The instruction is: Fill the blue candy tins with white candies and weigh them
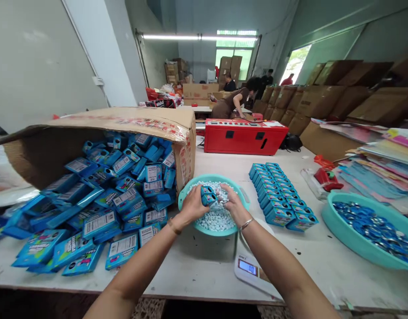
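Note:
A turquoise plastic basin (181, 201) full of small round white candies (217, 221) stands in front of me. Over its left half, my left hand (194, 204) is closed around small blue candy boxes (208, 196), seemingly two side by side, with dark round openings facing up. At the basin's right side, my right hand (235, 206) reaches in among the candies, its thumb and fingers apart. Whether some candies lie in that palm is hidden. Below my right forearm sits a white digital scale (253, 270), its display reading 0.0, partly covered by the arm.
A tipped cardboard carton (186, 164) spills many blue boxes (101, 223) at left. Rows of upright blue boxes (279, 195) stand right of the basin. Another turquoise basin (333, 217) holds blue and silver round pieces. Behind are a red machine (244, 139) and a bending co-worker (232, 104).

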